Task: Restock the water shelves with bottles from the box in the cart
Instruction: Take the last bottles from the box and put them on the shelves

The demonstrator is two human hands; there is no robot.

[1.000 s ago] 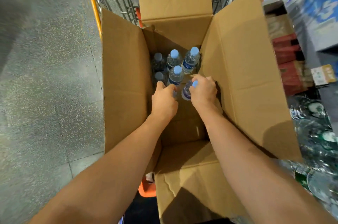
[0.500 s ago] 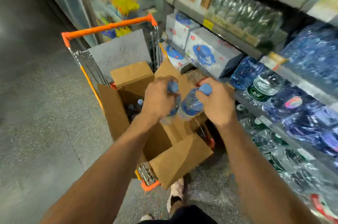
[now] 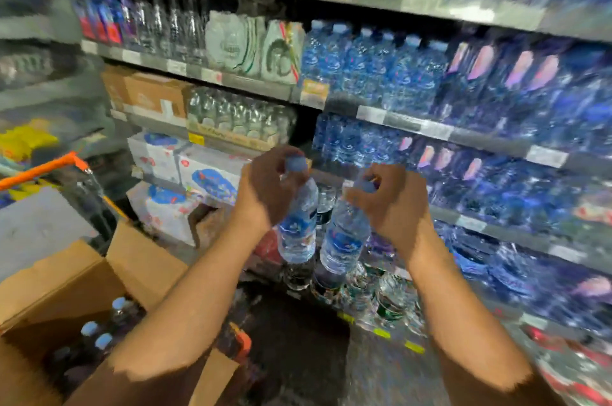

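Observation:
My left hand (image 3: 265,193) grips a clear water bottle (image 3: 296,226) by its blue-capped neck, so it hangs upright. Beside it my right hand (image 3: 394,203) holds a second water bottle (image 3: 344,240) the same way, tilted slightly. Both bottles hang in front of the water shelves (image 3: 430,127), near the middle rows of blue-labelled bottles. At the lower left the open cardboard box (image 3: 66,276) in the cart holds several more blue-capped bottles (image 3: 99,336).
The cart's orange handle (image 3: 39,170) shows at the left. White cartons (image 3: 198,170) and brown boxes (image 3: 149,94) fill the left shelves. Shrink-wrapped bottle packs (image 3: 381,299) sit on the lowest shelf. The frame is blurred by motion.
Both hands lifted a bottle each out of the box and carried them up and right toward the shelves. The view swung from the box to the shelving.

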